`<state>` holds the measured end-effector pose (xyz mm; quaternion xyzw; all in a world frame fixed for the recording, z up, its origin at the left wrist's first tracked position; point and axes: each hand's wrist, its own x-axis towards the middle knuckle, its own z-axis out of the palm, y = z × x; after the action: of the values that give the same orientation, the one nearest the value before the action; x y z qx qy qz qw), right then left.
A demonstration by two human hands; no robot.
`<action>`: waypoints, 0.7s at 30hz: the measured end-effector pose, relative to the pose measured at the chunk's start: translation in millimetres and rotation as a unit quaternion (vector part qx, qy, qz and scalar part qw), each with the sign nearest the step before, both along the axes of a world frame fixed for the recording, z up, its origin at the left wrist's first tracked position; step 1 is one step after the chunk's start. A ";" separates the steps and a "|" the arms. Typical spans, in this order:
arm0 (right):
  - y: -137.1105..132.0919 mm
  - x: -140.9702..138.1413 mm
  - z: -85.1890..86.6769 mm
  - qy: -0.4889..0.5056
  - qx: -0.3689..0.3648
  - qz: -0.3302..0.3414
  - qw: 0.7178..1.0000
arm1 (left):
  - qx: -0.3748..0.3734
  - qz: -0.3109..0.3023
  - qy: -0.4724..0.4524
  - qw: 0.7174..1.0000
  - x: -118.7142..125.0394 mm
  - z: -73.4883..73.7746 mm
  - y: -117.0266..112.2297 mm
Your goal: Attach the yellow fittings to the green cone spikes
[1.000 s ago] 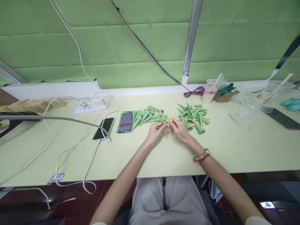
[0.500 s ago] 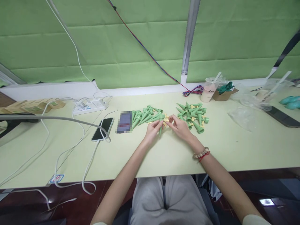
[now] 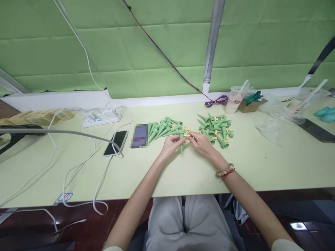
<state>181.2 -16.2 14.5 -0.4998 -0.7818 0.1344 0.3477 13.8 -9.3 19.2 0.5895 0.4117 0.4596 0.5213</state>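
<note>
My left hand (image 3: 170, 144) pinches a green plastic cone (image 3: 181, 141) that points down toward the pale green table (image 3: 188, 170). My right hand (image 3: 201, 143), with a bead bracelet at the wrist, meets it and pinches a small yellow piece (image 3: 186, 134) at the cone's wide end. A row of green cones (image 3: 162, 128) lies just behind my left hand. A looser heap of green cones with yellow pieces (image 3: 217, 129) lies behind my right hand.
A phone (image 3: 116, 143) on a white cable and a blurred card (image 3: 139, 135) lie left of the cones. A power strip (image 3: 102, 117) sits farther back. Drink cups (image 3: 235, 100), a small box (image 3: 251, 104) and clear plastic bags (image 3: 274, 129) stand at the right.
Both hands stayed together on the cone and yellow piece, shifting slightly. The cone tilted a little and now points straight down.
</note>
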 end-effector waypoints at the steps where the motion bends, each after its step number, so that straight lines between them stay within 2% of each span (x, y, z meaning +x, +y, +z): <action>1: 0.0 0.1 0.1 0.001 -0.001 0.000 1.000 | 0.007 0.001 0.005 1.000 0.2 -0.8 0.1; 6: 0.3 -1.6 -1.3 0.047 -0.006 0.012 0.999 | 0.090 0.025 0.069 0.993 -0.8 -0.5 0.7; 9: 0.0 -5.0 -2.7 0.114 -0.053 0.028 0.992 | 0.140 0.049 0.095 0.984 -0.7 0.4 0.6; 11: -0.5 -7.7 -3.0 0.167 -0.097 0.044 0.980 | 0.148 0.064 0.092 0.983 0.6 1.0 -0.3; 14: -1.0 -10.4 -2.6 0.240 -0.151 0.074 0.956 | 0.096 0.053 0.059 0.992 3.0 2.4 -2.5; 16: -1.3 -10.3 -1.8 0.259 -0.160 0.081 0.949 | 0.045 0.029 0.023 0.998 3.6 3.4 -3.1; 21: -3.2 -5.2 2.0 0.189 -0.092 0.042 0.977 | -0.016 0.016 -0.035 0.999 0.0 2.0 0.9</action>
<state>176.0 -19.4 16.5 -0.4614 -0.7066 0.3126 0.4359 13.9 -8.5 21.2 0.5584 0.4099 0.4811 0.5373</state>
